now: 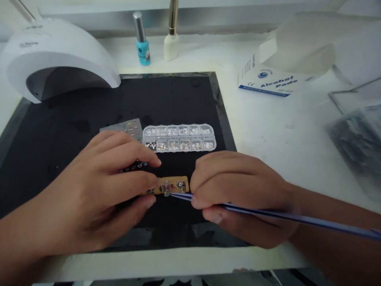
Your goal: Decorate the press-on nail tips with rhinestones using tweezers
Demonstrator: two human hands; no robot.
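Note:
A small yellow strip (175, 184) with shiny, gem-like pieces on it lies over the black mat. My left hand (110, 186) grips its left end between the thumb and a finger, while the index finger stays raised above it. In my right hand (241, 194) is a pair of bluish-purple tweezers (268, 214), pinched between thumb and fingers. Their tips reach a clear, glittering piece (166, 188) near the strip's middle; whether they grip it I cannot tell. Just beyond the hands sits a clear divided case (179, 138) of tiny rhinestones. My left hand partly covers a grey sticker sheet (131, 129).
The black mat (166, 95) lies on a white table (253, 127). At the back left stands a white arched lamp (65, 51). A turquoise bottle (143, 47) and a cream bottle (171, 45) stand behind the mat. An alcohol pads box (274, 79) is at the right.

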